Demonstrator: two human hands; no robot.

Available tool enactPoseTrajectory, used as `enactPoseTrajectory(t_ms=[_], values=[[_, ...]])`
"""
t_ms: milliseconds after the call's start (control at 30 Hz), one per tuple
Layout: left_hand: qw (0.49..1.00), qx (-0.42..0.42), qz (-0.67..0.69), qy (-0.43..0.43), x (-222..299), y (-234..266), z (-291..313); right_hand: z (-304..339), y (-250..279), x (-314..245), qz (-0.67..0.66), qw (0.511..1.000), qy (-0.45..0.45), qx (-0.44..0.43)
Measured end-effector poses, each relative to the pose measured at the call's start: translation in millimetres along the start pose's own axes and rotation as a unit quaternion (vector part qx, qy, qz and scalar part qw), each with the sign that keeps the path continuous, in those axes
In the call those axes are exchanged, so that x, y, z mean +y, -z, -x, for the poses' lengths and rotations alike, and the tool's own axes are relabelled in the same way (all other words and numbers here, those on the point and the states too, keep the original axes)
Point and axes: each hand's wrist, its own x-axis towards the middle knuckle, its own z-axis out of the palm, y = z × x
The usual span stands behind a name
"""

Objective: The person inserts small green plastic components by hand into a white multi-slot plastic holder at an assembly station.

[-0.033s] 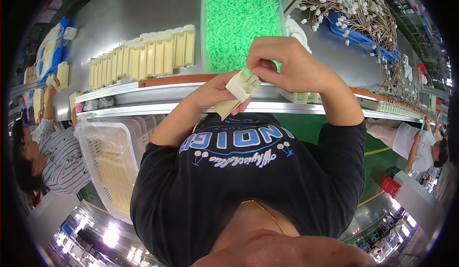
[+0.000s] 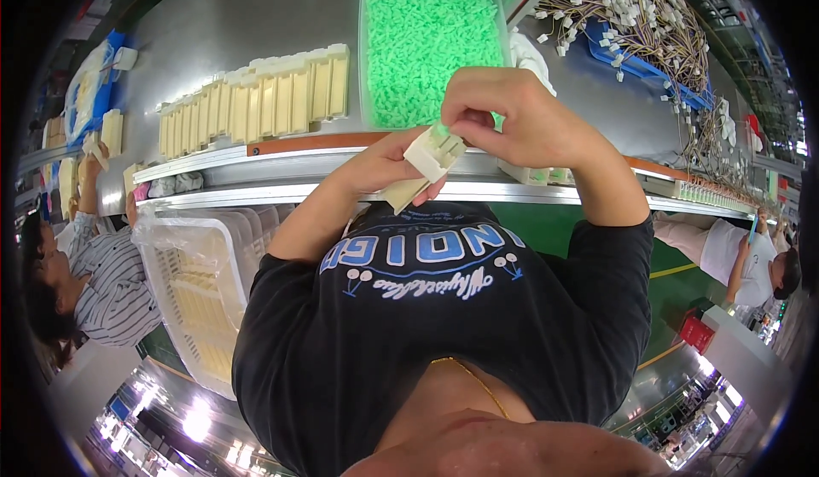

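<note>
My left hand [image 2: 383, 161] is wrapped round a cream plastic housing [image 2: 426, 159], a long piece with a slotted, open end turned up. At that end sits a small light-green plastic piece [image 2: 438, 130]. My right hand [image 2: 505, 112] is closed in a pinch against it, thumb and forefinger together; the fingertips partly hide what they grip. Just beyond both hands stands a clear bin [image 2: 364, 67] heaped with small green plastic pieces [image 2: 431, 37].
Cream housings [image 2: 277, 97] stand in a row on the metal table [image 2: 281, 8]. Wire harnesses [image 2: 636, 16] pile over a blue tray [image 2: 631, 66] at far right. A white basket [image 2: 183, 306] holds more housings at left. People work on both sides.
My right hand has shifted very slightly at the housing's end. Otherwise the hold of both hands looks the same.
</note>
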Motion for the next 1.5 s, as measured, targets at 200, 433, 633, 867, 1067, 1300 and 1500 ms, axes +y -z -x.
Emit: enactPoseTrajectory(t_ms=[200,433,633,867,1067,1300,1500], values=[[0.996,-0.047,-0.008,0.071,-0.9,6.8,1.9,5.7,-11.3,6.0,0.024,0.992,0.121,-0.019],[0.974,-0.151,0.161,0.057,-13.8,15.0,-2.2,0.2,-5.4,7.9,-0.055,0.992,0.062,-0.097],[0.997,0.052,-0.054,-0.036,10.2,-3.6,-5.3,13.1,-25.5,11.0,0.010,0.991,0.060,0.117],[0.979,0.157,-0.107,-0.079,8.3,-5.4,-9.5,13.7,-50.5,20.7,-0.011,0.976,0.064,0.206],[0.942,0.261,-0.176,-0.114,23.5,10.7,2.8,13.6,-30.6,35.3,-0.049,0.980,0.005,0.194],[0.826,0.461,-0.222,-0.235,-27.7,1.8,50.0,33.3,-23.5,72.6,-0.062,0.965,-0.085,0.242],[0.641,0.505,-0.558,-0.151,-45.8,-4.7,56.5,24.1,-26.5,92.4,-0.065,0.970,-0.119,0.200]])
